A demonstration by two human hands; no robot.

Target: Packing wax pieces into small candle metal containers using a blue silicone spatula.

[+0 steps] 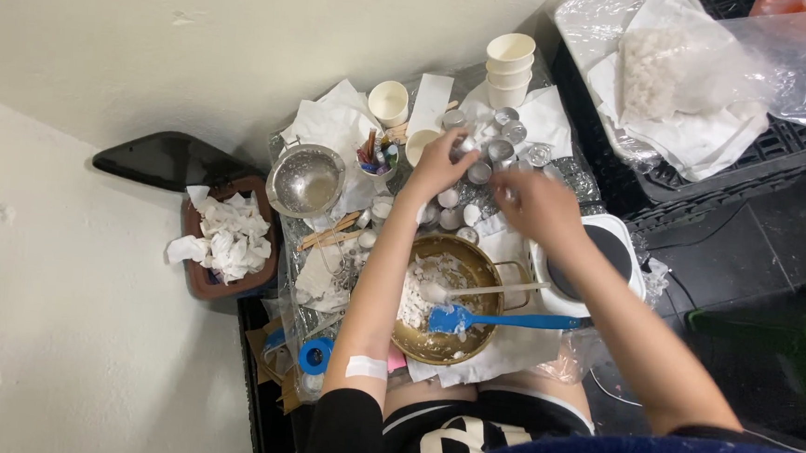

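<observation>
Foil-covered, the crowded surface (574, 176) carries everything we handle; nearest us sits the brass-coloured bowl (415, 341) of white flakes, a blue spatula (472, 319) laid across it. Beyond it, our left hand (436, 166) and right hand (535, 205) meet over the small metal cups (501, 150), clustered mid-surface below the stacked paper cups (509, 70). Left fingers close round one cup; we cannot tell what the right grip does. Thin, light and easily dented, we judge; best pinched by the rim.
</observation>
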